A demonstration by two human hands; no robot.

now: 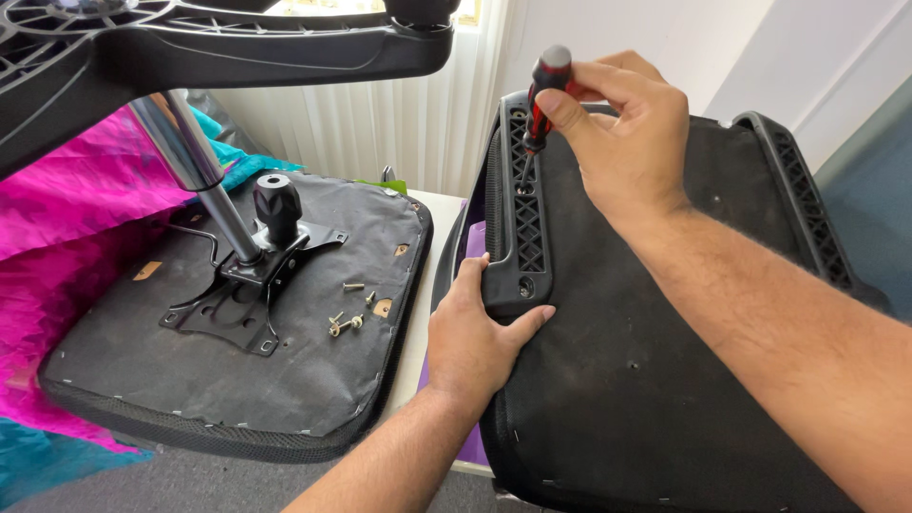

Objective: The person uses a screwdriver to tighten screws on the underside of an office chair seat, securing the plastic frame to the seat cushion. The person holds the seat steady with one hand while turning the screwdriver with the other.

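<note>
You work at a pale surface [432, 275] that shows only as a narrow strip between two upturned chair seats. Behind it hangs a white pleated curtain [380, 114], with a plain white wall [665, 47] to the right; pink and teal cloth [66, 237] is bunched along the left edge.

Count what lies before you. One seat [237, 380] on the left rests underside up, carrying one black mounting plate [237, 304], one chrome gas cylinder [204, 176] and one black knob [277, 204]. About four loose screws [350, 309] lie on its fabric, just right of the plate. Above it, one black chair base [237, 43] spans the top of the view.

The second seat [665, 380] lies under your hands, with two black armrest brackets, one at its left edge [522, 218] and one at its right [807, 209].

Your left hand [470, 337] has its grip clamped on the lower end of the left bracket, thumb across its face. Your right hand [627, 133] has its grip closed round one red-and-black screwdriver [543, 95], which stands nearly upright, its tip in a hole of that same bracket.
</note>
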